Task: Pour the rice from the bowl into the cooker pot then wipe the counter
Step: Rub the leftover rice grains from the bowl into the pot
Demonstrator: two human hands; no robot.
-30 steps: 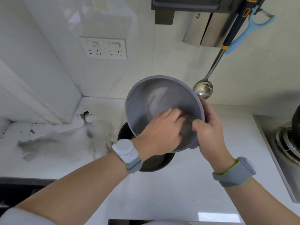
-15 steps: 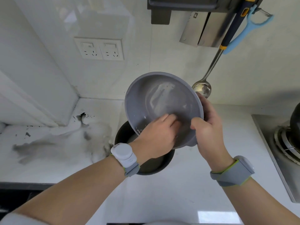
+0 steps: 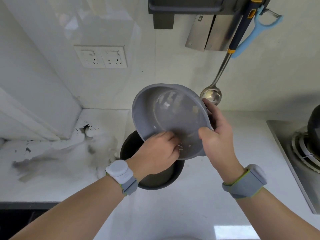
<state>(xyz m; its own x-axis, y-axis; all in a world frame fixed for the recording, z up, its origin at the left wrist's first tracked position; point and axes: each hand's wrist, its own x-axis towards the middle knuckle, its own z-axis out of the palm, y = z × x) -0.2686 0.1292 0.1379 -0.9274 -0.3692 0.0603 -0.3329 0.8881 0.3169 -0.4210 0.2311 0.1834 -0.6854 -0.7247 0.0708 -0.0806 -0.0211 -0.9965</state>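
Observation:
My right hand (image 3: 218,139) grips the right rim of a grey bowl (image 3: 173,110) and holds it steeply tilted, its opening facing me. Right below it stands the dark cooker pot (image 3: 166,181) on the white counter (image 3: 199,205), mostly covered by the bowl and my left wrist. My left hand (image 3: 155,153) reaches into the bowl's lowest part, its fingers curled against the inner wall. A few rice grains (image 3: 181,148) stick to the wall at its fingertips. The rest of the bowl looks wet and bare.
A steel ladle (image 3: 211,96), a blue peeler (image 3: 251,37) and cleavers (image 3: 207,35) hang on the wall behind the bowl. A gas stove (image 3: 303,148) sits at the right. The counter's left part (image 3: 60,158) is stained and chipped near the corner. A double socket (image 3: 102,57) is on the wall.
My left hand has slid down the bowl's inner wall toward the lower rim, its fingers curling in. The right hand keeps the bowl tilted over the pot.

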